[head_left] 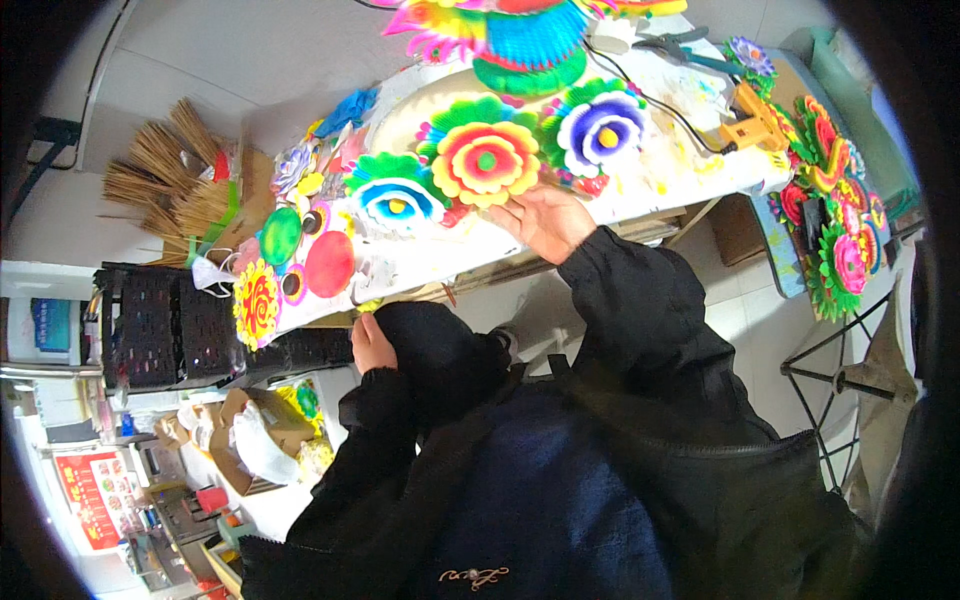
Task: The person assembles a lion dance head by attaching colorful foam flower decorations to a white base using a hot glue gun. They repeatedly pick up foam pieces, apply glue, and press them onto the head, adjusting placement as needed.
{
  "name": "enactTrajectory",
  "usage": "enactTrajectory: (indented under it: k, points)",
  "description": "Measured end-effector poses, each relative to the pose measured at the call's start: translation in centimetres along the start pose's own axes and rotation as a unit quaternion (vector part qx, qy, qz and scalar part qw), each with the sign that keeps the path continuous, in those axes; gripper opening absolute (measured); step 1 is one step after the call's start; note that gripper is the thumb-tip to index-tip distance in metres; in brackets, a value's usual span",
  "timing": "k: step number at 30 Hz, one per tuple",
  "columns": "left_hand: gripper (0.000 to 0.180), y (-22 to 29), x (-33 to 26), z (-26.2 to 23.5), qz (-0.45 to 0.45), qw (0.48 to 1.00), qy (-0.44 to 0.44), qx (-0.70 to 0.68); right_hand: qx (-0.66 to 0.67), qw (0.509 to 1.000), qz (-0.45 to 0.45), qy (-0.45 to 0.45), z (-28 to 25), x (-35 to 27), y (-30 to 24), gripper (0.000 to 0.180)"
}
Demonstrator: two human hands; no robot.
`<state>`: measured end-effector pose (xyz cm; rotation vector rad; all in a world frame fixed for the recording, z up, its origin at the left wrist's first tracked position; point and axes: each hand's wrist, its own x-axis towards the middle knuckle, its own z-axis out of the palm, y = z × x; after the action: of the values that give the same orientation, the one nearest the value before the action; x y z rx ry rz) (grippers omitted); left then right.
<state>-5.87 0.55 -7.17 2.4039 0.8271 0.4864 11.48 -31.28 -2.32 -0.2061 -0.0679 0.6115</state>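
Observation:
My right hand (548, 222) is at the near rim of a layered red-and-yellow decorative flower (487, 160), its fingers curled against the lower petals. Green leaves spread behind that flower. Beside it on the left is a blue-and-white flower (397, 204) with a yellow centre, and on the right a purple-and-white flower (603, 136). My left hand (373, 345) is low at the table's front edge with its fingers closed. A small yellow-green bit shows just above its fingertips; what the hand holds is too small to name.
A brightly painted bird-like piece (530, 35) stands at the table's far side. Pliers (672, 48), a cable and a yellow wooden block (752, 122) are at the right. Bundled sticks (170, 180) and black crates (150, 325) stand left. More flowers (848, 262) hang at far right.

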Motion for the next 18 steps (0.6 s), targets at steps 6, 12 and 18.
enactTrajectory:
  k: [6, 12, 18]
  points:
    - [0.04, -0.4, 0.1, -0.7, 0.075, 0.992, -0.027, -0.098, -0.053, 0.998, -0.005, 0.029, 1.3, -0.2, 0.1, 0.044]
    - [0.033, 1.5, -0.2, -0.5, 0.127, 0.983, 0.012, -0.128, -0.122, 0.986, -0.006, 0.11, 1.0, -0.7, 0.3, 0.041]
    - [0.031, 3.5, 0.0, -0.9, 0.083, 0.972, -0.005, -0.22, -0.22, 0.962, 0.034, 0.155, 2.6, -3.1, -0.7, 0.041]
